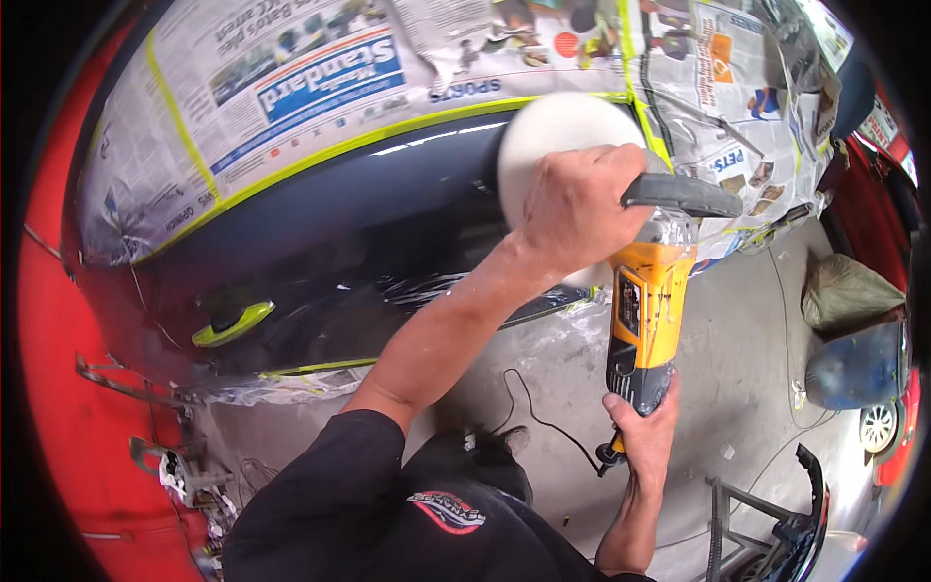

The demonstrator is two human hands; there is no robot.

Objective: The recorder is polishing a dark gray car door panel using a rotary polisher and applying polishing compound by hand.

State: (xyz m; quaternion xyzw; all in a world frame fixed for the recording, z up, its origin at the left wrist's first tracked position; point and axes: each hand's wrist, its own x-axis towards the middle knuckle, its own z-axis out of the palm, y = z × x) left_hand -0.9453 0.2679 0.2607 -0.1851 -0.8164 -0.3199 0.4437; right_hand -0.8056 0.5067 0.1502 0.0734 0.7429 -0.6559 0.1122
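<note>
My left hand (582, 204) is closed round the black front handle (698, 194) of a yellow and black rotary polisher (648, 291). My right hand (645, 427) grips the polisher's rear body, near its cord. The white round pad (543, 131) lies against a dark glossy car door (369, 223), partly hidden behind my left hand and the tool. Yellow-green tape (291, 160) and newspaper masking (485, 39) border the panel above and to the right. The door handle (233, 323) at the left is taped in yellow-green.
A red vehicle (53, 369) stands at the left beside metal parts (175, 466). At the right are a tan sack (849, 291), a blue drum (853, 369), another red car (878, 446) and a metal stand (727, 543) with a dark curved part. Cords cross the concrete floor (737, 388).
</note>
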